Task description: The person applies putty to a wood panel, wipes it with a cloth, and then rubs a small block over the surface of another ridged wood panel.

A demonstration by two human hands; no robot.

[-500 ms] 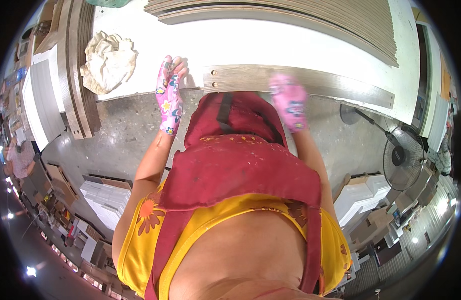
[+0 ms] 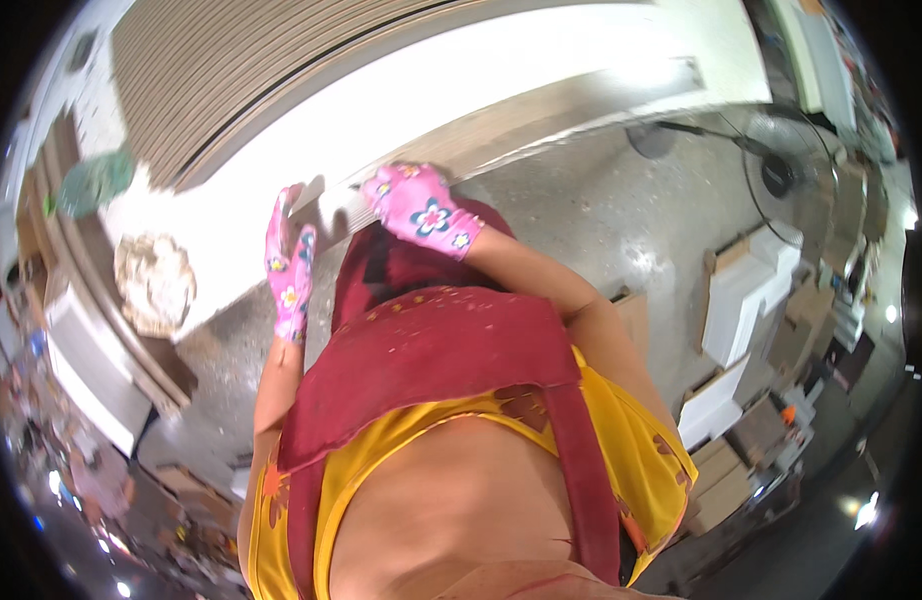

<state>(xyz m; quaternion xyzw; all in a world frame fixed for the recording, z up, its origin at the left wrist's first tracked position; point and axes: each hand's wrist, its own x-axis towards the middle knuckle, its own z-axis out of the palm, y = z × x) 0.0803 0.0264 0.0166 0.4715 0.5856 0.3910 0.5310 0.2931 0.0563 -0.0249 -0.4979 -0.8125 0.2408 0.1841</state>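
Directly over the left end of the wooden board [image 2: 541, 124], the right hand [image 2: 419, 206] is positioned palm down, its fingers bent. It appears to touch the board; the undersides of the fingers are hidden, so whether they grip it cannot be told. The left hand [image 2: 290, 260] is located near that same end, at the front edge of the table [image 2: 219, 268], with the thumb set apart from the extended fingers. A small grey shape [image 2: 308, 196] shows at its fingertips; whether the hand holds this shape cannot be told. Both hands wear pink gloves with a flower pattern.

The board lies flat along the front edge of the white table and extends from the right hand toward the far right corner. Behind it, a stack of long boards [image 2: 251, 80] occupies the rear of the table. To the left of the left hand, a crumpled cream cloth [image 2: 156, 285] rests near the table's left side, and a green translucent object [image 2: 96, 185] sits behind the cloth. Further out, a fan [image 2: 777, 176] stands on the right, beyond the grey floor [image 2: 581, 205], with white panels [image 2: 749, 300] nearer the person.
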